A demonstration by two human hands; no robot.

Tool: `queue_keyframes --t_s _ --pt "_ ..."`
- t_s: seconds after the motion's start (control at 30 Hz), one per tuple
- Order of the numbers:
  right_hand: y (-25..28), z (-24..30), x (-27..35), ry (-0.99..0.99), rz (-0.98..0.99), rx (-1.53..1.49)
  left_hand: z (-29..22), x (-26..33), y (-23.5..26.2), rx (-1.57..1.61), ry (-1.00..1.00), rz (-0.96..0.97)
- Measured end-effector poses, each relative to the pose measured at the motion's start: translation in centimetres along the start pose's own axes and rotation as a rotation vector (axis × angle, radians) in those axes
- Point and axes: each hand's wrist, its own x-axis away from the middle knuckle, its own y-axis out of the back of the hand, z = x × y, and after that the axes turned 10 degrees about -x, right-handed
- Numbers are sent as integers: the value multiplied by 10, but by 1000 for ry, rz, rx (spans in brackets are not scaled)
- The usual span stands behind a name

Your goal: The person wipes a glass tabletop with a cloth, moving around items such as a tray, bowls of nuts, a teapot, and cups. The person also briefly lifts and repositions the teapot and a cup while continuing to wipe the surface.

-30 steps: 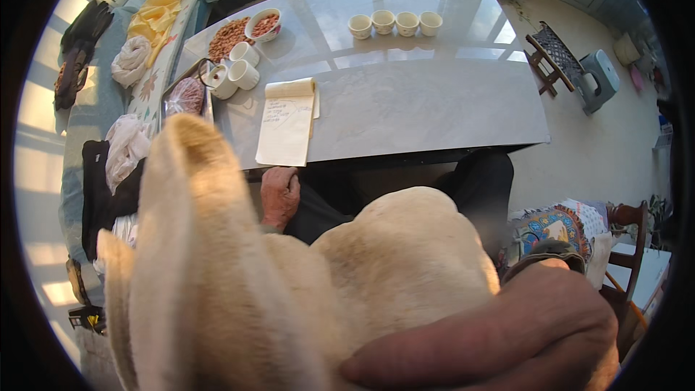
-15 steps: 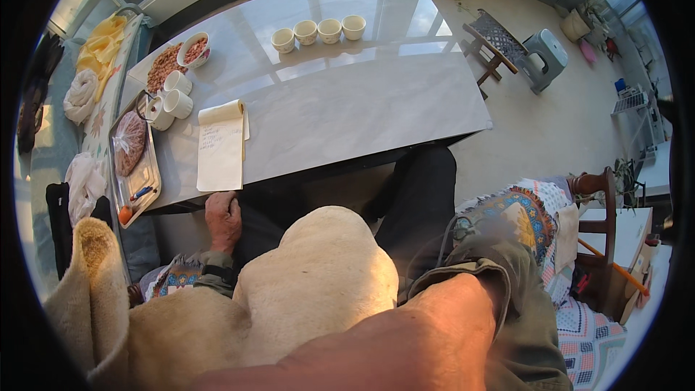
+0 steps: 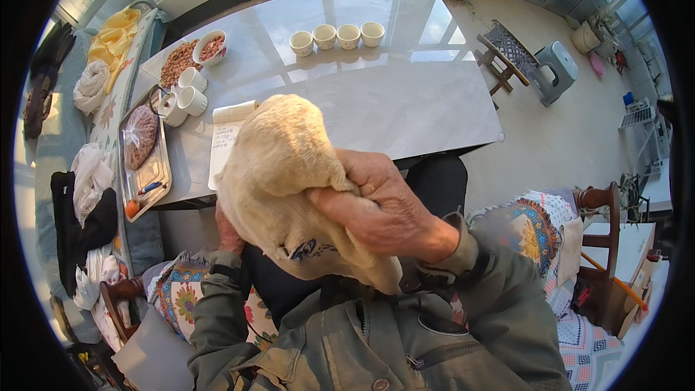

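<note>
Bunched in my right hand point(image 3: 387, 210) is a cream towel point(image 3: 279, 174), its thumb and fingers closed on the cloth's right side. The towel hangs in folds in front of my chest, with a dark blue print near its lower edge. My left hand point(image 3: 229, 232) is low beside the table's near edge, mostly behind the towel, so its fingers are hidden. Partly covered by the towel, an open notepad point(image 3: 223, 141) with handwriting lies on the grey table point(image 3: 405, 112).
Several small cream cups point(image 3: 325, 37) stand in a row at the far side. At the left are white cups point(image 3: 192, 101), a bowl of peanuts point(image 3: 211, 48), loose peanuts point(image 3: 177, 65) and a metal tray point(image 3: 161, 174) with a bagged reddish food point(image 3: 140, 137). A grey stool point(image 3: 556, 72) stands right.
My right hand and the towel have moved up and forward from close to the camera, and the towel now covers part of the notepad. My left hand stays low near the table edge.
</note>
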Motion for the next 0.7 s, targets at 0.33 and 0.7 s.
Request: queue_keyframes --t_s 0.33,0.7 --pt "47 -28 -5 -124 -338 -312 -24 -18 12 -110 -31 -45" --pt "50 -32 -1 -99 -418 -427 -24 -17 12 -128 -29 -55"
